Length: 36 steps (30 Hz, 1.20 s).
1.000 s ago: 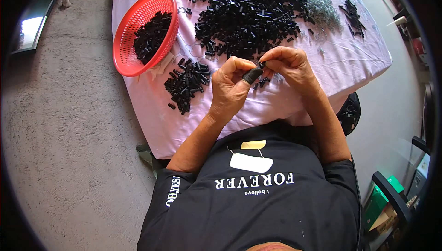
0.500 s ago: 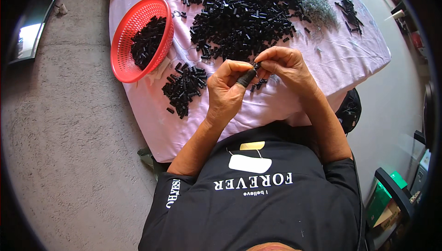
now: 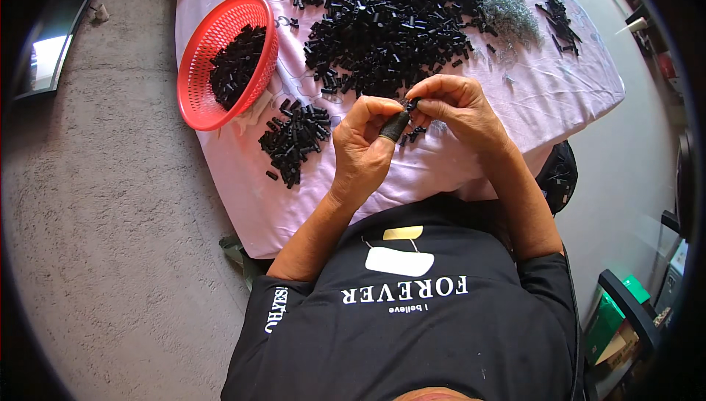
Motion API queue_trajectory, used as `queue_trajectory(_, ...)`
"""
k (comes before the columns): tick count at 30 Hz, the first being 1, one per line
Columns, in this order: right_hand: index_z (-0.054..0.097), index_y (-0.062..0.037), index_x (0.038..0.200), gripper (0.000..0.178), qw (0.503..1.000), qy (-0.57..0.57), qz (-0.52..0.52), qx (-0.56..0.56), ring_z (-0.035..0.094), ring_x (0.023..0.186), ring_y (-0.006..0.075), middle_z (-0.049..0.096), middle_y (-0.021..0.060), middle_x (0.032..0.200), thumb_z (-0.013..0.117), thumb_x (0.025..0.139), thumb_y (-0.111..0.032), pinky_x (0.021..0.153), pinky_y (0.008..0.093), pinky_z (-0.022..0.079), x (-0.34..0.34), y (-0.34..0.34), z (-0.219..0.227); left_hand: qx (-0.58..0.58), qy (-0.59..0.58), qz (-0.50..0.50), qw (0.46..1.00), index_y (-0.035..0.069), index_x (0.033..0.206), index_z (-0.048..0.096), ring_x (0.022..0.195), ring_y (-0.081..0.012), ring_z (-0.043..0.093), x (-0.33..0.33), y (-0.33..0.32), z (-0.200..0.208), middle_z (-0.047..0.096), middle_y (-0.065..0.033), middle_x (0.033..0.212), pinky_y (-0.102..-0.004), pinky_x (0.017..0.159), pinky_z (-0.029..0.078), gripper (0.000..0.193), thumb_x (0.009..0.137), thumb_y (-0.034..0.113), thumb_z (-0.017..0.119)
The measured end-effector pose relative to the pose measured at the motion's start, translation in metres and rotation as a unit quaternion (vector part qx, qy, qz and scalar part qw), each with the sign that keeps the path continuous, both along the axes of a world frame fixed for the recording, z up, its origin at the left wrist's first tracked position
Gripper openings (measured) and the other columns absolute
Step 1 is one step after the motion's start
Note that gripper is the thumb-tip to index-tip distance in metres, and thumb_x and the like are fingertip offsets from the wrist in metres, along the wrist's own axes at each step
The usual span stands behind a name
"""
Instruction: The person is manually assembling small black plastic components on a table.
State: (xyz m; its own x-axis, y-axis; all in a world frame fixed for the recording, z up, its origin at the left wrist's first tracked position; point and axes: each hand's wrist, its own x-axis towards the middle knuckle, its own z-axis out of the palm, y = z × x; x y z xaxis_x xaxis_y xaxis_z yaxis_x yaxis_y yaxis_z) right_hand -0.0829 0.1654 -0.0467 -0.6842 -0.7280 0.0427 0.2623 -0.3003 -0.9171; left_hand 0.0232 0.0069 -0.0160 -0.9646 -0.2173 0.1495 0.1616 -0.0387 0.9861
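Both hands meet over the near side of the table, fingertips almost touching. My left hand [image 3: 365, 149] is closed in a pinch, its thumb wrapped in a dark finger cover [image 3: 395, 126]. Between the two sets of fingertips is a small black plastic piece [image 3: 412, 105]; its finer details are too small to make out. My right hand [image 3: 463, 113] pinches at it from the right with thumb and forefinger. A few loose black pieces [image 3: 413, 135] lie just beneath the fingers. Beyond the hands spreads a large heap of short black plastic pieces [image 3: 382, 26].
A pink cloth [image 3: 243, 173] covers the table. On the left stands a red mesh basket [image 3: 193, 70] partly filled with black pieces, beside a smaller black pile [image 3: 294, 140]. Small shiny metal parts [image 3: 507, 8] are heaped at the far right, near some longer black pieces [image 3: 561, 22].
Almost nothing differs. My left thumb has shifted very slightly, and both hands stay at the same spot around the small black piece.
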Motion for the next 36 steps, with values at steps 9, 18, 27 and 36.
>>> queue_trajectory(9, 0.069, 0.0004, 0.107, 0.016, 1.0, -0.021, 0.009, -0.006, 0.067, 0.078, 0.0092, 0.071, 0.0051, 0.088, 0.066, 0.092, -0.007, 0.074, 0.0235, 0.056, -0.002, 0.0, -0.004, -0.054, 0.023, 0.024, 0.998, -0.002, 0.099, 0.06, 0.087, -0.0106, 0.063, -0.001, 0.0, -0.006, 0.064, -0.006, 0.097, -0.0233, 0.082, 0.051, 0.022, 0.083, -0.016, 0.057)
queue_trajectory(18, 0.065, -0.002, 0.105, 0.015, 0.997, -0.071, 0.017, -0.035, 0.068, 0.081, 0.0101, 0.069, 0.0042, 0.088, 0.067, 0.092, -0.01, 0.077, 0.0245, 0.056, -0.003, -0.001, -0.001, -0.18, 0.086, 0.054, 0.978, 0.001, 0.096, 0.062, 0.077, -0.0153, 0.063, -0.007, 0.002, -0.002, 0.064, -0.0083, 0.089, -0.0259, 0.07, 0.051, 0.025, 0.077, -0.014, 0.065)
queue_trajectory(27, 0.062, -0.001, 0.102, 0.015, 0.995, -0.09, 0.022, -0.026, 0.062, 0.076, 0.0083, 0.066, 0.0041, 0.09, 0.068, 0.09, -0.008, 0.07, 0.0213, 0.05, -0.002, 0.0, 0.001, -0.259, 0.11, 0.035, 0.959, 0.003, 0.092, 0.062, 0.072, -0.0171, 0.063, -0.009, 0.0, 0.007, 0.063, -0.0078, 0.086, -0.028, 0.065, 0.052, 0.022, 0.077, -0.008, 0.072)
queue_trajectory(36, 0.061, -0.0027, 0.109, 0.023, 0.992, -0.088, 0.055, -0.075, 0.063, 0.078, 0.0087, 0.068, 0.0048, 0.091, 0.07, 0.09, -0.011, 0.072, 0.0239, 0.053, -0.003, 0.0, -0.002, -0.31, 0.098, -0.007, 0.946, 0.004, 0.107, 0.063, 0.083, -0.0207, 0.064, -0.013, -0.006, 0.017, 0.062, -0.0102, 0.099, -0.0308, 0.071, 0.053, 0.038, 0.072, -0.009, 0.07)
